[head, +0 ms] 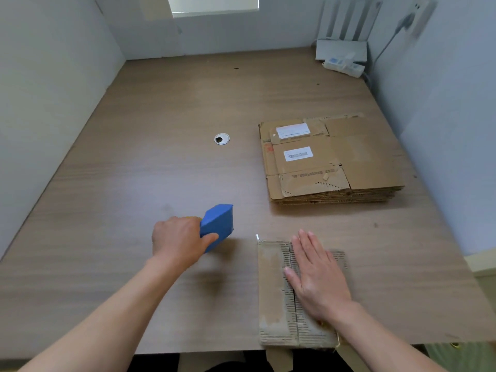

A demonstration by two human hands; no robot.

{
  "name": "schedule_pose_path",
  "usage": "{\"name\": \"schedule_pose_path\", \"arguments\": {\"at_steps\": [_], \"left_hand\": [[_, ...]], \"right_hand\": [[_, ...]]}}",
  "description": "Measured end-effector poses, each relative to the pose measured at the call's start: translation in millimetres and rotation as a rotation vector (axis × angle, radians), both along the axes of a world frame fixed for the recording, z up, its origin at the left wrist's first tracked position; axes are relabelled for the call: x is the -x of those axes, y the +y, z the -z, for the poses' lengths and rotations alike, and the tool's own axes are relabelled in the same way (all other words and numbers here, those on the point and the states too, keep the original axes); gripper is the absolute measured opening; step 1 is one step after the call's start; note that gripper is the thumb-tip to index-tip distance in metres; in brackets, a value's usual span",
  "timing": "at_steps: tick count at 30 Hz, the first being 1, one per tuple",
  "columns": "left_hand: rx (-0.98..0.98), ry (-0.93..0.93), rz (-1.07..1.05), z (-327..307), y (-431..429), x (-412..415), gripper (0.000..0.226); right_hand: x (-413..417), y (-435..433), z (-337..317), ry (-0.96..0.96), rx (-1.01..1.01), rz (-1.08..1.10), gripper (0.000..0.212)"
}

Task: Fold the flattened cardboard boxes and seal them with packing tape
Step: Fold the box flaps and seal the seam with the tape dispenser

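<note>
box [273, 291] long axis away, right hand [315, 275] flat atop; left hand [177, 237] grips tape dispenser [217, 224]

A blue tape dispenser [217, 226] is being gripped by the left hand [178, 238] just left of centre in the lower half of the frame, its blunt end pointing up and away. A worn cardboard box [273, 291] is lying at lower centre-right, its 2 flaps meeting along a seam, with the right hand [316, 275] pressing flat on top. A stack of flattened boxes [349, 157] is resting at middle right, 2 white labels showing on top.
</note>
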State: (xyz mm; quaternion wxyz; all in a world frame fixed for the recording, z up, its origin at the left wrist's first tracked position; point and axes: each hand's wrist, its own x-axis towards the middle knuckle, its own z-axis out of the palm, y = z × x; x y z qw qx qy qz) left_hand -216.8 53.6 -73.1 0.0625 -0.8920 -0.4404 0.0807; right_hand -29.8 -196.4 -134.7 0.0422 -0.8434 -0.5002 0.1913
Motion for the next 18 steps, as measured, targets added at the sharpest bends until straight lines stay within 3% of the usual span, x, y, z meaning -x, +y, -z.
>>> {"name": "schedule_pose_path", "arguments": {"at_steps": [3,8,11,14,16,18], "left_hand": [[-0.035,-0.083,-0.037,20,-3,13,0.037],[0.21,-0.008,-0.159,53,-13,37,0.03],[0.254,-0.394,-0.177,47,-26,33,0.035],[0.236,-0.812,0.128,28,-64,-5,0.041],[0.346,-0.823,0.356,22,-88,-37,0.037],[0.447,-0.711,0.424,26,-100,-65,0.035]], "right_hand": [[0,1,0,0.008,-0.013,0.003,0.075],[-1,1,2,0.006,-0.02,-0.004,0.074],[-1,0,3,-0.001,-0.016,-0.008,0.075],[-1,2,3,0.006,-0.034,0.0,0.076],[0,3,-1,0.009,-0.049,0.005,0.076],[0,4,-4,0.012,-0.054,0.009,0.075]]}}
